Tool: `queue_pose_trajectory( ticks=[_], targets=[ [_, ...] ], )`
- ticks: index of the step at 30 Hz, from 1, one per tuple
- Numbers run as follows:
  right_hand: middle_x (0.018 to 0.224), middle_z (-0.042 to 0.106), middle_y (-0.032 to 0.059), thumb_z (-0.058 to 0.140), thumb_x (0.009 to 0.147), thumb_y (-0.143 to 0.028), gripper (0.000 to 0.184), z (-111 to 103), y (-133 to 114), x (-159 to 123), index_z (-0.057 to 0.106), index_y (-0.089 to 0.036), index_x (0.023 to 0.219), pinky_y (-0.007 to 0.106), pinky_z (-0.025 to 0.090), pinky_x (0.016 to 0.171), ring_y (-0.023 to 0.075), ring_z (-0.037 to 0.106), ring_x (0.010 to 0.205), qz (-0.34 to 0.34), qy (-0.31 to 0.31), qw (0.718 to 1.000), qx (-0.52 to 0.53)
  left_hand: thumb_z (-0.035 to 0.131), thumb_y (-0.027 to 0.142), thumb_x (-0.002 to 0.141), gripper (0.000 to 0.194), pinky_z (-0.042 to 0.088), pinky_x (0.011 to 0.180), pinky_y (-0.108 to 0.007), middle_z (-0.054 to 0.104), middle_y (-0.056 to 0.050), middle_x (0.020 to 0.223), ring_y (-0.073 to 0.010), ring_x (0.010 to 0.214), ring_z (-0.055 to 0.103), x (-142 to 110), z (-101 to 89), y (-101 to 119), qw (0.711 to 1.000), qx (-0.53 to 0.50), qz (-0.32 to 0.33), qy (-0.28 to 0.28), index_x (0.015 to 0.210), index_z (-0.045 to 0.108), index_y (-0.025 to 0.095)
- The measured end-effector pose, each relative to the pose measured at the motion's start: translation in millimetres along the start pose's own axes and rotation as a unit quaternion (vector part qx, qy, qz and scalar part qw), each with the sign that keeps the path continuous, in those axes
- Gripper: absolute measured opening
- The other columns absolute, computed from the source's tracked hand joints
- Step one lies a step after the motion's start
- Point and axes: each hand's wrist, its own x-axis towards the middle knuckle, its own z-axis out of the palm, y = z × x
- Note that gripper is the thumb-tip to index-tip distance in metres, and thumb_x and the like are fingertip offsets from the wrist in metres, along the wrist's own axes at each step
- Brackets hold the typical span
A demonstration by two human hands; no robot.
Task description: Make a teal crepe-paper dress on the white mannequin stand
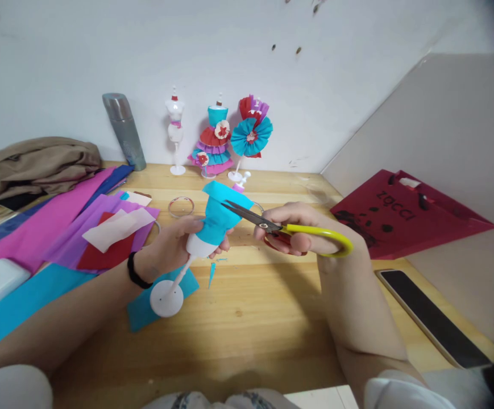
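Note:
My left hand [176,241] is closed round a small white mannequin [199,247] on a stand, tilted with its round base [166,299] toward me. Turquoise paper [216,218] wraps its torso and flares out at the top. In my right hand [302,224] is a pair of scissors [272,222] with yellow-green handles. The blades reach over the upper part of the turquoise paper and look nearly closed; whether they touch it I cannot tell. Beneath the mannequin lies a flat turquoise sheet [142,311], with a thin turquoise scrap [211,275] beside it on the wood.
Three mannequins stand by the wall: one mostly white [175,122], one in a ruffled dress [215,139], one with a pleated turquoise rosette [250,136]. Coloured paper [102,227], a flask [124,130] and brown cloth [37,165] lie left; a red bag [400,216] and phone [432,318] right.

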Motion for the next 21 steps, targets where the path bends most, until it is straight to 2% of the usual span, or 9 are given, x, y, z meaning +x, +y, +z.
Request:
queue_pose_trajectory(
  ticks=[8,21],
  targets=[
    [0.064,0.052,-0.0041,0.066,0.083,-0.072,0.065,0.2,-2.1,2.1,0.07,-0.011,0.103,0.019,0.035,0.044,0.0061,0.042,0.051,-0.03,0.01,0.999,-0.028,0.068,0.047,0.083,0.041,0.049,0.065,-0.03,0.076,-0.012,0.087,-0.0201,0.075,0.065,-0.1,0.6,0.7,1.0,0.003,-0.001,-0.006,0.101,0.076,0.011],
    [0.065,0.051,-0.004,0.066,0.081,-0.075,0.065,-2.9,-6.6,3.3,0.07,-0.012,0.1,0.022,0.031,0.05,0.0072,0.042,0.055,-0.032,0.004,0.998,-0.062,0.07,0.05,0.08,0.04,0.049,0.064,-0.029,0.075,-0.01,0.083,-0.0197,0.072,0.064,0.7,3.3,1.8,1.0,0.014,-0.002,0.002,0.095,0.078,0.014]
  ],
)
